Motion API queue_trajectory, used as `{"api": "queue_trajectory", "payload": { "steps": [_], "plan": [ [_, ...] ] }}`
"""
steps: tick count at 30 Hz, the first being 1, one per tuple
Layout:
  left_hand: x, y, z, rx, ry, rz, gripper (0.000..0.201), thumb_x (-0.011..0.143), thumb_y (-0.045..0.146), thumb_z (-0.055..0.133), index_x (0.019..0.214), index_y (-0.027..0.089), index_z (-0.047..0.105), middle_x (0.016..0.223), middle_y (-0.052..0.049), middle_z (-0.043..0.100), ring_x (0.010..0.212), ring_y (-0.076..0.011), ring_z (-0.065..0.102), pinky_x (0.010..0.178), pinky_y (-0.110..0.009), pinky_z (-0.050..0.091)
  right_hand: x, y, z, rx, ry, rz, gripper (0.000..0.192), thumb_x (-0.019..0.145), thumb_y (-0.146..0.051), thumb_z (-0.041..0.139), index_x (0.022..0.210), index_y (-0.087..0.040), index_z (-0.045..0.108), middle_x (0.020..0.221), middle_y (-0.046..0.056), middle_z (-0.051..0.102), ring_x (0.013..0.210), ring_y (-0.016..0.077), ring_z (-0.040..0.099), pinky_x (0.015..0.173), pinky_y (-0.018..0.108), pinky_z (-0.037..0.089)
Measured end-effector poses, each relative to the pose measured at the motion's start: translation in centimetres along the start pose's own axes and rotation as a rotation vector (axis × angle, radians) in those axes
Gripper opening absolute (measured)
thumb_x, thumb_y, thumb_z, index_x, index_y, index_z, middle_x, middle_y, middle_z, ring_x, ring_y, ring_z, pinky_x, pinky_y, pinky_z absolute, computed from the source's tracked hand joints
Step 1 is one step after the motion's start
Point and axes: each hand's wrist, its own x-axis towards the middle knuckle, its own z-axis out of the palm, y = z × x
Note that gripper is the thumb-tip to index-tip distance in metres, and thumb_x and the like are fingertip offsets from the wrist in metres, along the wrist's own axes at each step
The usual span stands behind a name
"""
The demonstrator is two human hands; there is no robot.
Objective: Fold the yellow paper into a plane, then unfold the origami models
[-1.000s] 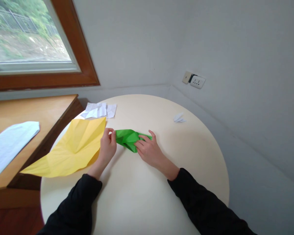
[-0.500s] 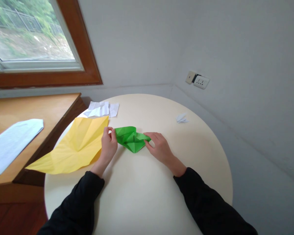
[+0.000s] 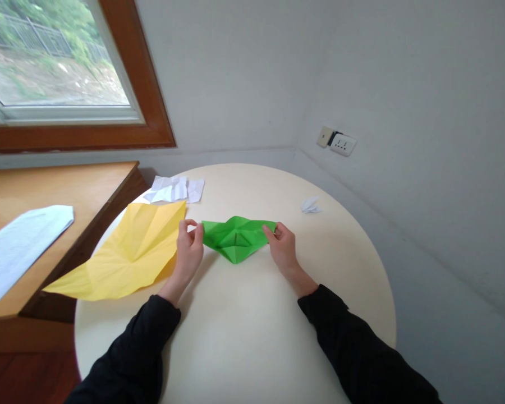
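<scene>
Green paper (image 3: 237, 238), creased and partly folded, spread flat near the middle of the round cream table (image 3: 244, 336). Pinched at its left corner by the left hand (image 3: 189, 252), thumb and forefinger closed on the edge. Pinched at its right corner by the right hand (image 3: 284, 247), fingertips closed on the paper in the same way. Both grips narrow, each holding the green paper; sheet stretched between the two hands, lower point aimed toward the wearer. Black sleeves on both forearms.

Yellow paper (image 3: 130, 252), larger and creased, lying just beside the left hand, overhanging the table's left rim toward the wooden desk (image 3: 59, 185). Crumpled white sheet (image 3: 174, 189) at the far left of the table, beyond the yellow paper. Small white folded piece (image 3: 310, 206) at the far right of the table, well apart from the hands. White printed sheet (image 3: 21, 247) on the wooden desk. Wood-framed window (image 3: 67, 73) above the desk; wall socket (image 3: 335, 141) on the right wall.
</scene>
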Motion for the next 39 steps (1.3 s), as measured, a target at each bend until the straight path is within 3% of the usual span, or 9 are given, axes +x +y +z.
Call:
{"api": "queue_trajectory", "payload": {
  "steps": [3, 5, 10, 15, 22, 28, 32, 35, 39],
  "plan": [
    [-0.4, 0.3, 0.1, -0.192, -0.234, -0.029, 0.034, 0.083, 0.049, 0.051, 0.101, 0.022, 0.04, 0.084, -0.004, 0.065, 0.084, -0.0175, 0.063, 0.074, -0.032, 0.048, 0.0, -0.1, -0.2, -0.051, 0.045, -0.023, 0.031, 0.073, -0.042, 0.059, 0.061, -0.02, 0.04, 0.056, -0.007, 0.042, 0.051, 0.0084, 0.039, 0.048, 0.021, 0.035],
    [-0.5, 0.5, 0.3, -0.232, -0.387, -0.058, 0.044, 0.078, 0.05, 0.057, 0.107, 0.02, 0.043, 0.104, -0.011, 0.064, 0.099, -0.0213, 0.061, 0.083, -0.037, 0.048, 0.1, 0.0, -0.4, -0.067, 0.056, -0.025, 0.03, 0.073, -0.041, 0.058, 0.062, -0.02, 0.041, 0.058, -0.006, 0.043, 0.053, 0.0088, 0.04, 0.05, 0.021, 0.036],
    [-0.9, 0.8, 1.1, -0.26, -0.612, -0.108, 0.045, 0.072, 0.038, 0.067, 0.108, 0.018, 0.049, 0.107, -0.012, 0.063, 0.096, -0.0228, 0.062, 0.083, -0.038, 0.049, 0.3, 0.2, -0.4, -0.086, 0.048, -0.016, 0.029, 0.073, -0.041, 0.058, 0.062, -0.02, 0.041, 0.059, -0.006, 0.041, 0.055, 0.0091, 0.039, 0.051, 0.021, 0.036],
    [-1.0, 1.1, 1.2, -0.322, -0.55, -0.226, 0.033, 0.07, 0.028, 0.065, 0.098, 0.018, 0.053, 0.091, -0.005, 0.066, 0.087, -0.0198, 0.063, 0.081, -0.036, 0.049, -0.2, -0.4, -0.3, -0.097, 0.042, -0.073, 0.03, 0.075, -0.041, 0.057, 0.062, -0.02, 0.04, 0.057, -0.007, 0.036, 0.052, 0.0079, 0.034, 0.048, 0.021, 0.031],
    [-1.6, 1.2, 1.8, -0.614, -0.538, -0.52, 0.057, 0.069, 0.042, 0.071, 0.112, 0.023, 0.04, 0.092, -0.002, 0.064, 0.076, -0.0158, 0.064, 0.075, -0.034, 0.051, -0.8, -1.9, -0.3, -0.274, 0.143, -0.196, 0.031, 0.078, -0.036, 0.056, 0.058, -0.02, 0.037, 0.052, -0.009, 0.028, 0.049, 0.0072, 0.027, 0.047, 0.021, 0.024],
    [-2.5, 1.6, 3.1, -0.556, -0.376, -0.571, 0.059, 0.064, 0.024, 0.076, 0.111, 0.024, 0.041, 0.095, -0.004, 0.063, 0.081, -0.0182, 0.064, 0.07, -0.032, 0.054, -0.9, -1.6, -0.2, -0.295, 0.098, -0.238, 0.024, 0.08, -0.035, 0.055, 0.064, -0.019, 0.047, 0.054, -0.007, 0.041, 0.051, 0.008, 0.038, 0.05, 0.022, 0.033],
    [-2.3, 1.4, 3.3, -0.53, -0.256, -0.572, 0.046, 0.062, 0.011, 0.067, 0.103, 0.02, 0.048, 0.093, -0.004, 0.063, 0.079, -0.0181, 0.063, 0.064, -0.03, 0.055, -0.8, -1.3, -0.1, -0.248, 0.048, -0.298, 0.013, 0.081, -0.03, 0.055, 0.087, -0.019, 0.054, 0.074, -0.001, 0.058, 0.066, 0.0124, 0.055, 0.055, 0.023, 0.044],
    [-1.9, 1.1, 3.1, -0.553, -0.191, -0.609, 0.036, 0.061, 0.008, 0.062, 0.094, 0.016, 0.052, 0.09, -0.005, 0.064, 0.076, -0.0178, 0.063, 0.062, -0.029, 0.055, -0.7, -1.2, -0.3, -0.303, 0.06, -0.51, 0.025, 0.081, -0.023, 0.057, 0.106, -0.021, 0.051, 0.093, 0.005, 0.06, 0.084, 0.0166, 0.059, 0.062, 0.027, 0.05],
    [-1.5, 1.0, 3.1, -0.634, -0.141, -0.681, 0.025, 0.062, 0.006, 0.058, 0.085, 0.014, 0.054, 0.082, -0.005, 0.066, 0.07, -0.0165, 0.064, 0.06, -0.026, 0.054, -0.5, -1.7, -0.8, -0.53, 0.036, -0.906, 0.026, 0.081, -0.014, 0.06, 0.103, -0.026, 0.053, 0.105, 0.007, 0.055, 0.101, 0.0201, 0.053, 0.079, 0.037, 0.051]
  ]
}}
